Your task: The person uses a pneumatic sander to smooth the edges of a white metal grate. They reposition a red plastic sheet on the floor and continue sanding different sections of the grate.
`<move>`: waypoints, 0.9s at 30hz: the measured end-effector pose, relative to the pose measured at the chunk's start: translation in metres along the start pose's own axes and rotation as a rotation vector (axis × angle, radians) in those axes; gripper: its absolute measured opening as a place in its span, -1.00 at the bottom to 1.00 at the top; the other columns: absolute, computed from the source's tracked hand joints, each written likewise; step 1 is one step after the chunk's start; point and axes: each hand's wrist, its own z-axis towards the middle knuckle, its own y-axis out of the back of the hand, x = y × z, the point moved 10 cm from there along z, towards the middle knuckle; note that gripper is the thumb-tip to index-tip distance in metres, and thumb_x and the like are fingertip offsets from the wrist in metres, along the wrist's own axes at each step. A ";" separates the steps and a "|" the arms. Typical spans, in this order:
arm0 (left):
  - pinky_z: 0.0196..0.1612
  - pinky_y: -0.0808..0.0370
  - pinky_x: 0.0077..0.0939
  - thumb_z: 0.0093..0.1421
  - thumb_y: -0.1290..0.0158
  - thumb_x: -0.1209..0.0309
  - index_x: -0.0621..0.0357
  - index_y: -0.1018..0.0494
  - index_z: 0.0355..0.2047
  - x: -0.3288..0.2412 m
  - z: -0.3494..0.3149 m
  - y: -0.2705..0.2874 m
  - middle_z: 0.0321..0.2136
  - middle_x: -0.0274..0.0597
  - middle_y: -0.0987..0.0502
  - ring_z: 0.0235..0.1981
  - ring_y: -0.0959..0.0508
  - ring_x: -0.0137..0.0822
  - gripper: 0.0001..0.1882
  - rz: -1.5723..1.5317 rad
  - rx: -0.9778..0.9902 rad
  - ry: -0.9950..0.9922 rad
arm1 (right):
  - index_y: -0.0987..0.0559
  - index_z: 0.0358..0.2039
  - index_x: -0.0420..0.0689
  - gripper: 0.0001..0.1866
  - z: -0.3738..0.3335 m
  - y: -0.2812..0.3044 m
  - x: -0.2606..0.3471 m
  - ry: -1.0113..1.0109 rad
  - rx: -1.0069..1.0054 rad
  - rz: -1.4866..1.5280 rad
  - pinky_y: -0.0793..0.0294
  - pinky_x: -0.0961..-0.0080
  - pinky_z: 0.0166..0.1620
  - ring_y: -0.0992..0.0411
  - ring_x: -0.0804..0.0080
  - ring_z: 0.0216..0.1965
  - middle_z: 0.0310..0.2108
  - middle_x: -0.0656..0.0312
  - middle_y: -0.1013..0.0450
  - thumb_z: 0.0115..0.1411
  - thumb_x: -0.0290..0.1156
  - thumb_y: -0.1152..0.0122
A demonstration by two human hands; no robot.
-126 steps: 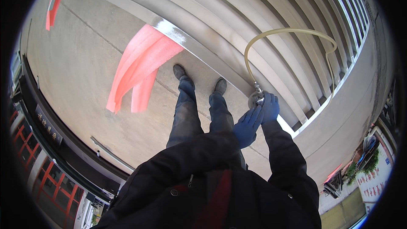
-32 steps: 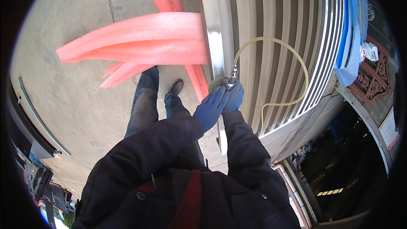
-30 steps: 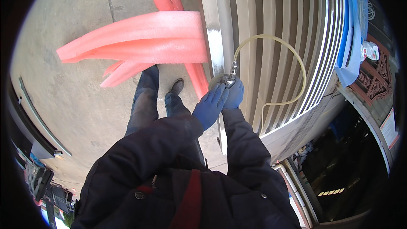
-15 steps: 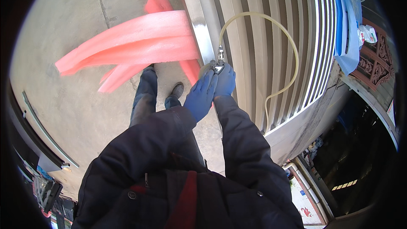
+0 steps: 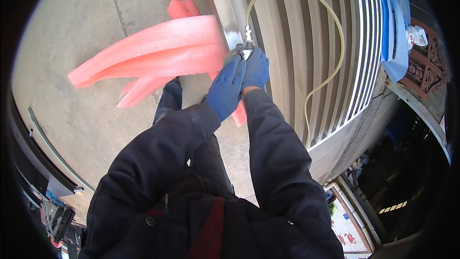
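Grasped by the right hand (image 5: 257, 70), the hose-fed tool (image 5: 246, 53), best kept flat, is held at the left edge of the slatted panel (image 5: 270, 33); whether the left hand (image 5: 226, 88) grips cannot be told.

Right hand (image 5: 257, 69), blue-gloved, grips tool (image 5: 247, 54) at edge of frame (image 5: 229, 2); left hand (image 5: 226, 88), also blue-gloved, lies against right, fingers extended. Yellowish hose (image 5: 343, 38) loops from tool over slats (image 5: 290, 33). Pink foam (image 5: 158, 50) left of frame; blue sheet (image 5: 396, 64) upper right.
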 end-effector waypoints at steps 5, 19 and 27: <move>0.62 -0.17 -0.08 0.36 -0.03 0.40 0.39 -0.10 0.61 -0.043 -0.069 -0.056 0.59 0.27 -0.13 0.60 -0.20 0.16 -0.16 0.159 0.300 -0.075 | -0.56 0.15 -0.12 -0.54 -0.084 0.001 -0.067 -0.036 0.058 -0.036 -0.56 0.04 0.19 -0.50 -0.11 0.17 0.06 -0.01 -0.56 0.30 -0.25 -0.40; 0.60 -0.18 -0.05 0.29 -0.08 0.50 0.35 -0.05 0.63 -0.069 -0.078 -0.088 0.61 0.24 -0.09 0.61 -0.17 0.17 -0.09 0.022 0.295 -0.016 | -0.54 0.18 -0.10 -0.48 -0.099 -0.003 -0.120 -0.083 0.081 -0.028 -0.60 -0.02 0.13 -0.54 -0.12 0.10 0.10 -0.01 -0.59 0.26 -0.22 -0.44; 0.62 -0.15 -0.04 0.30 -0.08 0.50 0.33 -0.10 0.62 -0.057 -0.039 -0.087 0.60 0.23 -0.11 0.60 -0.19 0.15 -0.12 -0.016 0.018 0.108 | -0.56 0.12 -0.09 -0.56 -0.043 0.001 -0.100 0.085 -0.040 -0.022 -0.63 0.02 0.09 -0.55 -0.08 0.08 0.02 -0.03 -0.60 0.26 -0.29 -0.43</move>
